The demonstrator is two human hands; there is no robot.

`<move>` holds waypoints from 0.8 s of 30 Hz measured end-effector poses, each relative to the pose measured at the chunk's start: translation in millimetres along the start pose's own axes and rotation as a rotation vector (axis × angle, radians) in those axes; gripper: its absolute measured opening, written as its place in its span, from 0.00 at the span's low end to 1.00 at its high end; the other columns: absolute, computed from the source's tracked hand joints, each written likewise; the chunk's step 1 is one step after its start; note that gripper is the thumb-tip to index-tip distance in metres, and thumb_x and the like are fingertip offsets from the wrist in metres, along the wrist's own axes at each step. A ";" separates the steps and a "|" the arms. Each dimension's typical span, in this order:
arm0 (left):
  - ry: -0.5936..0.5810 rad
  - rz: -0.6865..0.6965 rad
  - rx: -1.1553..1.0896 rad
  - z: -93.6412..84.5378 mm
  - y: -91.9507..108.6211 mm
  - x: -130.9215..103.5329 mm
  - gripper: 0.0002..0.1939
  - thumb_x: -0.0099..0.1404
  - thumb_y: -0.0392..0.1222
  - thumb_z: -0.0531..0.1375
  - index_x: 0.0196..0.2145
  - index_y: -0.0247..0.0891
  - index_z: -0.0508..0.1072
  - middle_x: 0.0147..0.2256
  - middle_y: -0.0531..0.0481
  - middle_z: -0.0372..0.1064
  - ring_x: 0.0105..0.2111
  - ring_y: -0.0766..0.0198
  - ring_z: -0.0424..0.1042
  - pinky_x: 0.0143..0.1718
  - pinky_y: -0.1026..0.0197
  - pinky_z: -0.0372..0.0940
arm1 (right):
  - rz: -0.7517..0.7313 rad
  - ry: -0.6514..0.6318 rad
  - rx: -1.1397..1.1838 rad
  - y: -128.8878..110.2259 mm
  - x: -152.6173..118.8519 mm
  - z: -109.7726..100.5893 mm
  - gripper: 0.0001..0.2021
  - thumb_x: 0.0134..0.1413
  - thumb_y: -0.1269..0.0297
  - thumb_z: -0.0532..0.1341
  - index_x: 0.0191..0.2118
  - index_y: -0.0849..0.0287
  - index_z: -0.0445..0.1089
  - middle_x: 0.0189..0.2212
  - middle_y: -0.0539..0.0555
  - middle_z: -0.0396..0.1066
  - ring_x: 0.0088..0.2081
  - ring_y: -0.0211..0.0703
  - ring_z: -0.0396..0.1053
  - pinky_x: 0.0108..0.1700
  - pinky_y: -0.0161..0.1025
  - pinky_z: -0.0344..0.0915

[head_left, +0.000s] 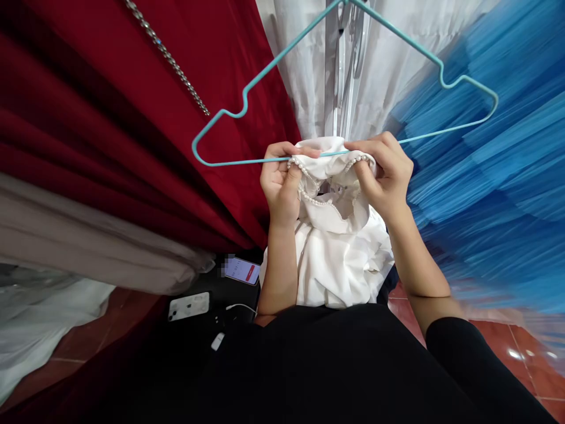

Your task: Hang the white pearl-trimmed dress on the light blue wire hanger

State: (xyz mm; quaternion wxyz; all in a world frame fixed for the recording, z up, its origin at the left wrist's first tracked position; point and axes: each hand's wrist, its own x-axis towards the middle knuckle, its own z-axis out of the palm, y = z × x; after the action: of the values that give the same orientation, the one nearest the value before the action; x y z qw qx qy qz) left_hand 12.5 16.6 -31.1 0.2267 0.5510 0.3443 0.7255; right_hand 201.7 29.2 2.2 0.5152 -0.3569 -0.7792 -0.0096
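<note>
Head view, from the left: a heap of pale grey cloth lies low under hanging deep red fabric, across which a silver chain runs slantwise; below these, on a dark surface, lie a white phone face down and a second phone with its screen lit. Next comes the turquoise wire hanger, its lower bar running across to the hands. The left hand pinches the bar together with the pearl-trimmed edge of the white garment, thumb on top and fingers curled under. The garment sits bunched at the middle of that bar and droops down between the forearms to the lap (a soft, light cloth by the look of it, likely to slide on thin wire). Its pearl trim looks delicate, so the hemmed neckline beside the beads seems the safer place to grip. The right hand pinches the other side of the same edge, fingers pressed close over the bar. Behind hangs white fabric, and furthest right blue pleated fabric.
</note>
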 end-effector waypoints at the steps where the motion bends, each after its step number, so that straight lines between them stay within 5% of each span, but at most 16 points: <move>1: -0.006 -0.009 -0.003 -0.3 -1.2 -1.8 0.23 0.71 0.67 0.57 0.51 0.47 0.69 0.47 0.46 0.76 0.59 0.50 0.76 0.65 0.46 0.69 | 0.014 0.016 -0.009 0.4 -1.4 0.6 0.16 0.72 0.58 0.52 0.52 0.48 0.76 0.42 0.51 0.75 0.47 0.46 0.77 0.50 0.49 0.78; 5: 0.155 0.055 0.058 -11.8 -15.2 -2.9 0.22 0.69 0.62 0.63 0.45 0.41 0.71 0.48 0.45 0.74 0.54 0.54 0.77 0.60 0.51 0.70 | 0.030 0.046 0.017 7.0 -2.8 0.3 0.15 0.73 0.56 0.53 0.51 0.49 0.77 0.42 0.52 0.74 0.46 0.45 0.77 0.50 0.50 0.79; 9: 0.422 0.068 0.158 -43.8 -27.7 5.4 0.10 0.64 0.43 0.66 0.39 0.35 0.71 0.37 0.50 0.71 0.38 0.64 0.75 0.47 0.60 0.71 | 0.044 0.066 0.091 11.8 0.7 0.2 0.13 0.72 0.57 0.55 0.50 0.48 0.78 0.41 0.51 0.73 0.47 0.44 0.76 0.54 0.52 0.79; 15: 0.556 0.050 0.141 -84.8 3.0 28.3 0.13 0.56 0.24 0.58 0.36 0.37 0.69 0.33 0.55 0.66 0.28 0.72 0.68 0.34 0.65 0.66 | 0.076 0.047 0.091 12.6 1.8 2.7 0.12 0.71 0.57 0.57 0.49 0.48 0.78 0.40 0.51 0.72 0.47 0.44 0.76 0.55 0.53 0.78; 21: 0.572 0.122 0.286 -74.9 49.0 70.2 0.17 0.57 0.16 0.53 0.32 0.37 0.65 0.32 0.56 0.61 0.26 0.73 0.61 0.32 0.68 0.63 | 0.066 0.027 0.054 12.9 0.6 2.4 0.12 0.71 0.59 0.56 0.49 0.47 0.77 0.40 0.49 0.72 0.45 0.42 0.76 0.53 0.50 0.78; 24: 0.470 0.163 0.326 -58.8 62.4 85.0 0.18 0.56 0.13 0.52 0.31 0.36 0.65 0.33 0.56 0.62 0.24 0.74 0.56 0.29 0.67 0.59 | 0.081 0.017 0.023 10.3 -0.2 2.0 0.12 0.71 0.59 0.56 0.50 0.47 0.77 0.41 0.49 0.72 0.44 0.41 0.76 0.51 0.46 0.77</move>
State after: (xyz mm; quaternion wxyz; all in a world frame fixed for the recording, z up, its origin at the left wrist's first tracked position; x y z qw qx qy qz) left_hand -65.2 20.9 61.2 -0.0096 0.4226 0.4540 0.7843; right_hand 205.9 37.5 -2.5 0.5259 -0.3824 -0.7596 0.0171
